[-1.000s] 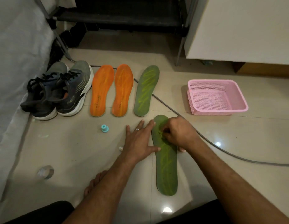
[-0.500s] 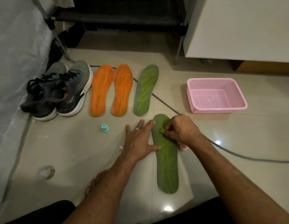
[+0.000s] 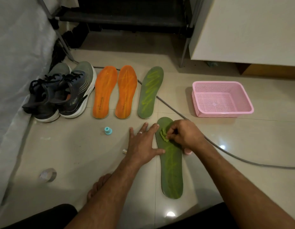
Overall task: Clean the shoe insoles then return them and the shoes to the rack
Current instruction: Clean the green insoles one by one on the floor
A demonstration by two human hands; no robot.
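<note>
A green insole [image 3: 171,169] lies lengthwise on the tiled floor in front of me. My left hand [image 3: 143,144] lies flat on the floor with straight fingers, its index finger and thumb touching the insole's left edge. My right hand [image 3: 183,134] pinches a small crumpled green cloth [image 3: 164,135] against the insole's toe end. A second green insole [image 3: 150,91] and two orange insoles [image 3: 115,91] lie in a row behind. A pair of dark grey sneakers [image 3: 61,93] stands at the left.
A pink mesh basket [image 3: 221,98] sits at the right. A grey cable [image 3: 226,151] runs across the floor behind my right hand. A small teal cap [image 3: 108,130] and a roll of clear tape [image 3: 47,175] lie at the left. A dark rack [image 3: 127,17] stands at the back.
My right hand has shifted slightly down and right along the insole's toe end, so the green cloth now shows. My left hand has stayed in place.
</note>
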